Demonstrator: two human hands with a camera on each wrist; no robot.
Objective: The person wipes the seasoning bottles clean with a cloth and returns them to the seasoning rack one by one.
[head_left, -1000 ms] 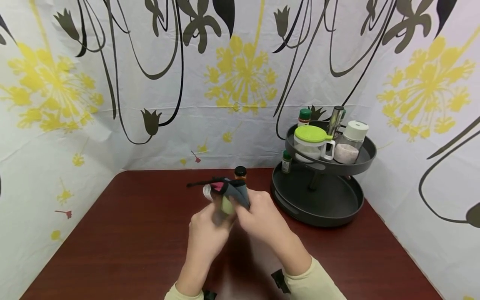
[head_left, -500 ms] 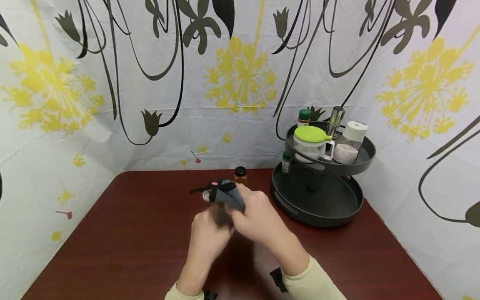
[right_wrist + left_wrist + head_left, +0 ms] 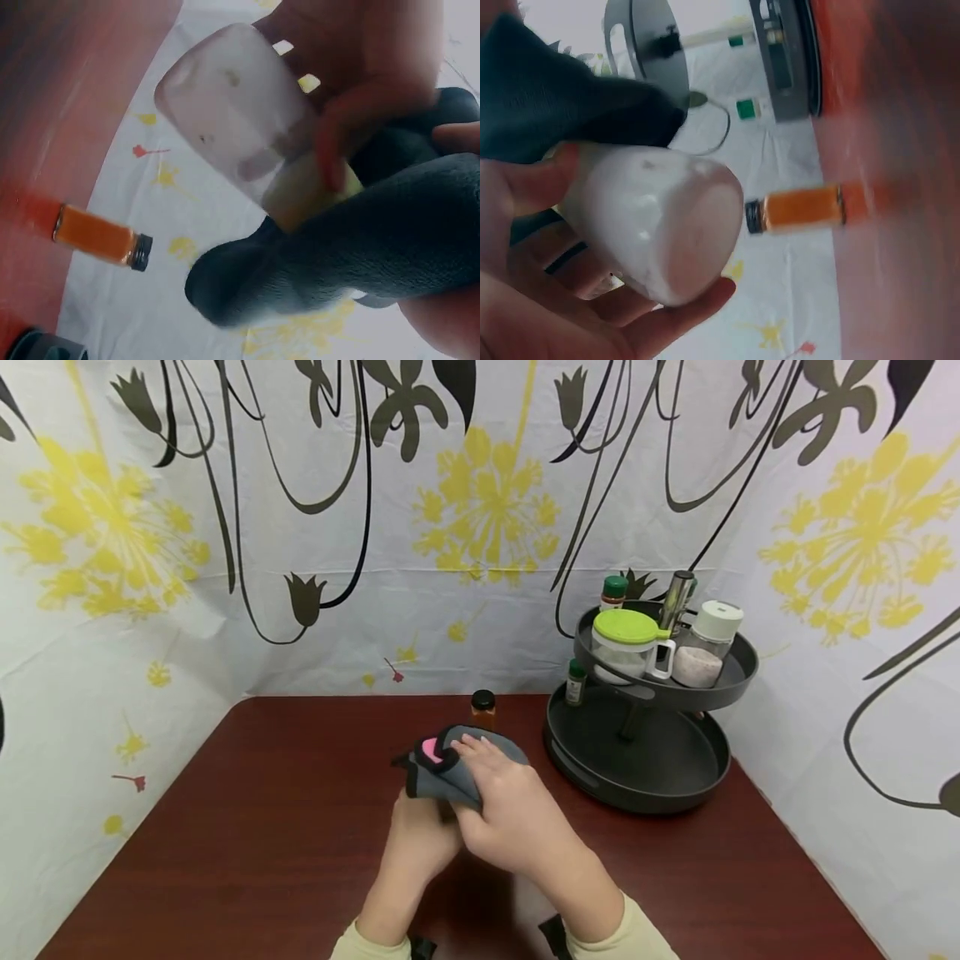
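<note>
The left hand (image 3: 422,839) grips a pale, translucent container (image 3: 664,217), its fingers curled round the body in the left wrist view. A dark grey-blue cloth (image 3: 448,777) with black edging and a pink patch is held by the right hand (image 3: 510,810) over the container's upper end. In the right wrist view the cloth (image 3: 337,247) lies against a pale green part of the container (image 3: 240,112), which is tilted. The head view hides the container behind cloth and hands.
A small black-capped jar (image 3: 483,710) with orange contents stands beyond the hands. On the right, a two-tier dark turntable (image 3: 637,777) carries a green-lidded pot (image 3: 624,643), a white-capped jar (image 3: 705,647) and small bottles. A patterned sheet hangs behind the table (image 3: 225,827).
The right hand and cloth have shifted over the container's top, and the cloth is spread wider, covering more of it. The right fingers now lie flatter across the cloth.
</note>
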